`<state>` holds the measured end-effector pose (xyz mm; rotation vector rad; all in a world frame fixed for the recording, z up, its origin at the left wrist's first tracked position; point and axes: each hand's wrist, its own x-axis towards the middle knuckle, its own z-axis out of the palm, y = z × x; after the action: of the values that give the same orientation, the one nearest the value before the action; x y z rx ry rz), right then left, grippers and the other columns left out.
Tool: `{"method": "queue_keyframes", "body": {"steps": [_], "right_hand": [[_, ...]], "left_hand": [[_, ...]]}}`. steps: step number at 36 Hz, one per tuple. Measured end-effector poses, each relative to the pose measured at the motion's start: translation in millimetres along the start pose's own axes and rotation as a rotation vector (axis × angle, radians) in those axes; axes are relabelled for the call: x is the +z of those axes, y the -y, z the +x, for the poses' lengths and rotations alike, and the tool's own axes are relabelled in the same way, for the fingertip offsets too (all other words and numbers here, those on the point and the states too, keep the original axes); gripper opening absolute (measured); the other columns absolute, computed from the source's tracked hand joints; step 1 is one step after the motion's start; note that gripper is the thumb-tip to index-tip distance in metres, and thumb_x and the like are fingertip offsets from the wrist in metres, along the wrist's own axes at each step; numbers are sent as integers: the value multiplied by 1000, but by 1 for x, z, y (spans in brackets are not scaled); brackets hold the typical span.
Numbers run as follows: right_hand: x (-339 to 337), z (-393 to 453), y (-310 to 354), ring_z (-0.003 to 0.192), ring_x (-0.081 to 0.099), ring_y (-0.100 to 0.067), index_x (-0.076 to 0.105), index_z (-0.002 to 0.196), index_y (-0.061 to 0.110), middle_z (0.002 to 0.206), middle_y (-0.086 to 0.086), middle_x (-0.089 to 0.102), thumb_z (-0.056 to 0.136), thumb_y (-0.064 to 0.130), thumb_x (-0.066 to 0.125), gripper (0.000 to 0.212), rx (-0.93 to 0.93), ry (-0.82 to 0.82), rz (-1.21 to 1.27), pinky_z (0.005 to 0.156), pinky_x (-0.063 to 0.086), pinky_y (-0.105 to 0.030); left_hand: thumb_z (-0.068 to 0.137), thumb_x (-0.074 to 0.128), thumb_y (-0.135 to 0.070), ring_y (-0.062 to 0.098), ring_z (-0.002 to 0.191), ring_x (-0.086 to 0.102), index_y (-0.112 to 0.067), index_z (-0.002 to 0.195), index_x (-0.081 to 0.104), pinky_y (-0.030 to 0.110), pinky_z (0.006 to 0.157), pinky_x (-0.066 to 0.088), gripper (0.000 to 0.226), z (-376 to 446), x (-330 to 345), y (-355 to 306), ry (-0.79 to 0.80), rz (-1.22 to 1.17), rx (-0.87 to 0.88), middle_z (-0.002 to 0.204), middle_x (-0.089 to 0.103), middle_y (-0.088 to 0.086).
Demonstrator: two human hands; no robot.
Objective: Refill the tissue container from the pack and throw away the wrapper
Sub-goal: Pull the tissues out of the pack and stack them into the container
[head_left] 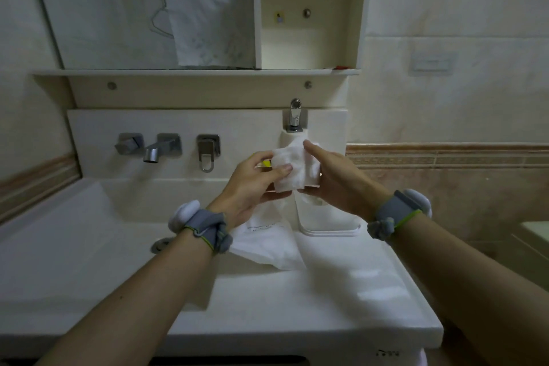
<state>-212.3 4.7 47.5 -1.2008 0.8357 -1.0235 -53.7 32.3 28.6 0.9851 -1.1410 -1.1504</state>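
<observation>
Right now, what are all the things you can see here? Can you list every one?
tissue stack: one, white, held between both hands above the counter
wrapper: one, white plastic, hanging below the left hand onto the counter
tissue container: one, white, on the counter behind the hands
sink: one, white, left of the counter
taps: a spout and two handles, silver, on the wall over the sink
small tap: one, silver, above the container
shelf: one, cream, under the mirror
cubby: one, cream, above the shelf
wrist bands: two, grey
left hand: grips the tissue stack
right hand: holds the tissue stack
</observation>
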Motion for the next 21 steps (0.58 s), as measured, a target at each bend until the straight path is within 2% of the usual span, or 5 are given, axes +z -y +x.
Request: {"method": "queue_keyframes", "body": {"steps": [4,7,12,18,21], "right_hand": [[2,0,1,107,65,-35,57,126,5,123,-17,63,98,28,54,37,20,-113,-57,82,58,-44],[5,-1,0,108,63,-36,55,126,1,120,-18,62,98,26,55,37,24,-163,-100,77,59,-42],[3,-4,2,103,66,-33,58,124,-3,116,-19,66,93,19,63,39,10,-93,-112,61,60,-30],[0,-1,0,107,65,-36,56,125,-6,121,-21,63,93,13,63,37,-1,-131,-75,78,60,-39],[1,0,-1,108,64,-35,54,125,-8,121,-22,62,94,12,61,37,-7,-177,-37,70,61,-35]], "left_hand": [[83,72,-5,30,93,70,-18,119,61,41,75,60,40,-1,0,-1,54,51,-1,109,69,10],[81,72,-1,30,91,69,-17,116,62,39,72,61,40,-2,1,0,45,71,17,110,67,11],[81,71,-1,32,95,68,-20,113,65,42,74,60,38,-2,-3,2,21,91,59,118,61,15],[79,74,-1,27,86,69,-16,106,63,33,65,57,32,-1,-7,1,43,37,40,118,61,16],[79,72,3,30,89,68,-17,98,61,45,77,59,30,-1,-9,1,78,-56,16,115,61,15]]}}
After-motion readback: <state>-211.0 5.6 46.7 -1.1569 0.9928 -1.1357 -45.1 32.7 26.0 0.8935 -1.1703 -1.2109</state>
